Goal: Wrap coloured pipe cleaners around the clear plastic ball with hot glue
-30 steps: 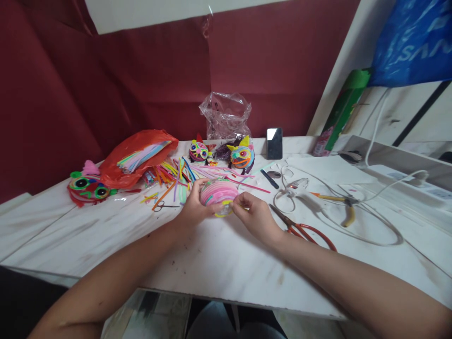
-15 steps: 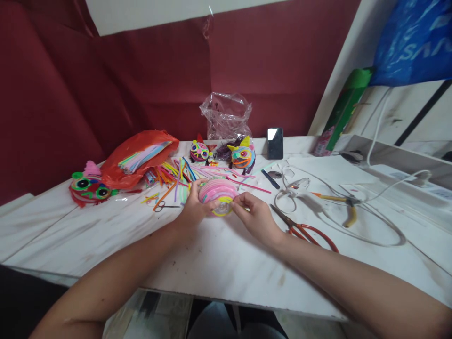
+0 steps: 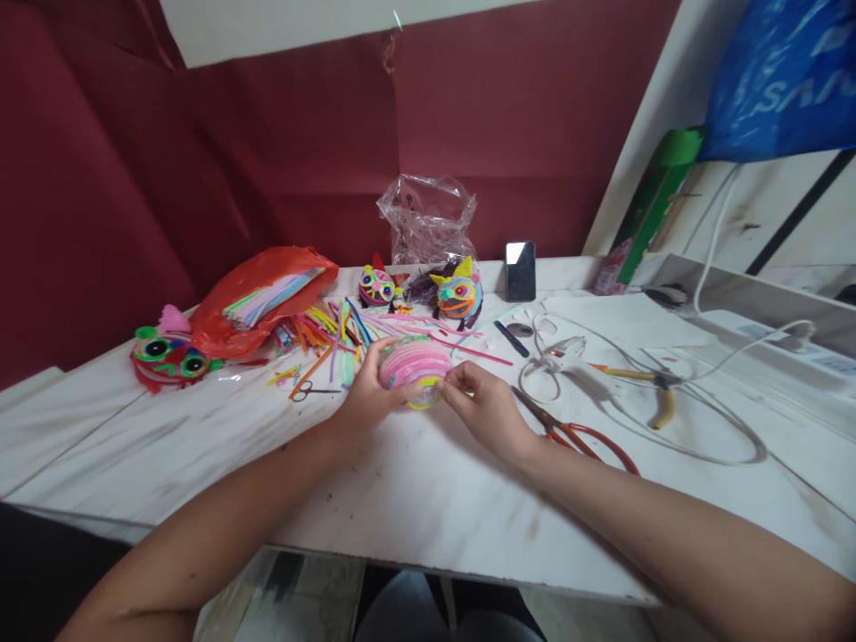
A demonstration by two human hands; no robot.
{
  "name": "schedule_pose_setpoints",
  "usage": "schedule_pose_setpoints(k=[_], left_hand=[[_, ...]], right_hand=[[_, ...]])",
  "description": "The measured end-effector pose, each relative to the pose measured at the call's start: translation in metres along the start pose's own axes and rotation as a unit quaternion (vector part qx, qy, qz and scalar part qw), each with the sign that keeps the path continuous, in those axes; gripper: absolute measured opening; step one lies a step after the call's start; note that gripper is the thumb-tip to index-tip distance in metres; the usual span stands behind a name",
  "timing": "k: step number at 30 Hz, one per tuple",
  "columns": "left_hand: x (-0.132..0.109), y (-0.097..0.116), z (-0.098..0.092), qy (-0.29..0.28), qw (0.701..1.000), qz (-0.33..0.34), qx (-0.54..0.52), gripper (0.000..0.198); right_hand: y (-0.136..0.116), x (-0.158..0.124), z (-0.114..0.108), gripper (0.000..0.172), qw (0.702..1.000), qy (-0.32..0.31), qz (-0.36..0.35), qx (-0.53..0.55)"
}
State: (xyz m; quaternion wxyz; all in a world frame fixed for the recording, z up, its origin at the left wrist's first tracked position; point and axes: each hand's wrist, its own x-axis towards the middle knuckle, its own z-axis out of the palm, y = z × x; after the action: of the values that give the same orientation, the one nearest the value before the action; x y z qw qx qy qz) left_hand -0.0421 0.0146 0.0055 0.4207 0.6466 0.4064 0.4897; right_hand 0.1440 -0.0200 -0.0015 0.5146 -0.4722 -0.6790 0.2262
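My left hand (image 3: 369, 385) is wrapped round the left side of a ball covered in pipe cleaners (image 3: 415, 364), mostly pink bands with some green at the top. A yellow pipe cleaner (image 3: 434, 382) curves round a bare, see-through patch at the ball's near lower side. At the right end of this yellow strand, my right hand (image 3: 482, 406) is closed in a pinch with thumb and forefinger. The fingertips hide the strand's end. Just right of that hand lie large red-handled scissors (image 3: 575, 437) on the white table (image 3: 415, 499).
Loose pipe cleaners (image 3: 344, 334) and a red bag (image 3: 267, 285) lie behind my left hand, near small scissors (image 3: 311, 390). Several decorated heads, one yellow-horned (image 3: 460, 294), stand at the back. A phone (image 3: 520, 271), pliers (image 3: 659, 392) and a corded glue gun (image 3: 588, 374) are to the right.
The ball has turned slightly in my hands and shifted a little to the right. The right hand's pinch stays at the yellow strand.
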Motion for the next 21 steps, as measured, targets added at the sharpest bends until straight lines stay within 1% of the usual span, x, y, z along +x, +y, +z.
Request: schedule_pose_setpoints(k=[3,7,10,12,14,16,17,19,21], left_hand=[[0.003,0.001,-0.002,0.001,1.000,-0.010,0.001,0.082],[0.006,-0.003,-0.005,-0.030,0.998,-0.050,0.022,0.084],[0.005,-0.006,-0.002,-0.015,0.997,-0.070,0.021,0.077],[0.005,-0.007,0.001,0.004,0.996,-0.092,-0.020,0.070],[0.006,-0.009,0.003,0.023,0.991,-0.109,-0.076,0.061],[0.009,-0.011,0.002,0.039,0.984,-0.118,-0.126,0.052],[0.011,-0.012,0.001,0.045,0.981,-0.121,-0.147,0.049],[0.014,-0.013,-0.002,0.047,0.974,-0.125,-0.181,0.045],[0.017,-0.013,-0.004,0.037,0.970,-0.121,-0.208,0.045]], right_hand=[[0.001,0.000,0.000,0.018,1.000,-0.011,-0.006,-0.008],[0.005,0.001,0.000,0.017,0.999,-0.020,-0.014,-0.023],[0.005,0.004,-0.004,0.014,0.999,-0.013,-0.030,-0.038],[0.004,0.008,-0.009,0.013,0.995,0.022,-0.073,-0.057],[0.004,0.014,-0.017,0.014,0.984,0.085,-0.133,-0.082],[0.005,0.020,-0.024,0.015,0.968,0.149,-0.176,-0.101],[0.007,0.023,-0.027,0.014,0.963,0.170,-0.183,-0.106],[0.012,0.028,-0.032,0.011,0.961,0.191,-0.170,-0.103],[0.017,0.031,-0.034,0.011,0.970,0.184,-0.131,-0.090]])
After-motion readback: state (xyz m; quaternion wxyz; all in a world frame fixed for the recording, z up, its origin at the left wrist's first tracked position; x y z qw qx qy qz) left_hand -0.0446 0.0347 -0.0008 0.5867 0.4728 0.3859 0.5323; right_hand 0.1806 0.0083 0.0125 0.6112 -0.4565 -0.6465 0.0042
